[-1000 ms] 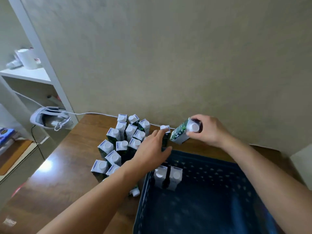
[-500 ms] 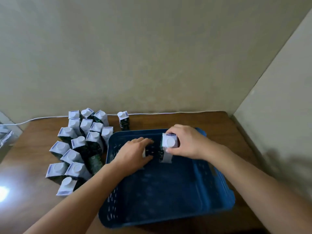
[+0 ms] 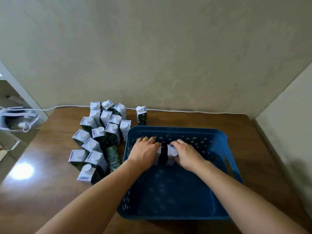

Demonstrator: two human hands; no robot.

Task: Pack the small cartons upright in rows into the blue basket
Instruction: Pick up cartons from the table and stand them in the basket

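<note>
Blue basket [image 3: 217,142] on desk [image 3: 42,191] contains upright cartons [image 3: 170,155], caps up, at its 11 o'clock corner; left hand [image 3: 145,152] and right hand [image 3: 186,155] each grip one; loose cartons [image 3: 99,137] stand at 9 o'clock

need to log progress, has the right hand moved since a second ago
Yes. The right hand then held a carton tilted in the air beyond the blue basket's far rim; now it is down inside the basket, gripping a carton near the far wall.
</note>
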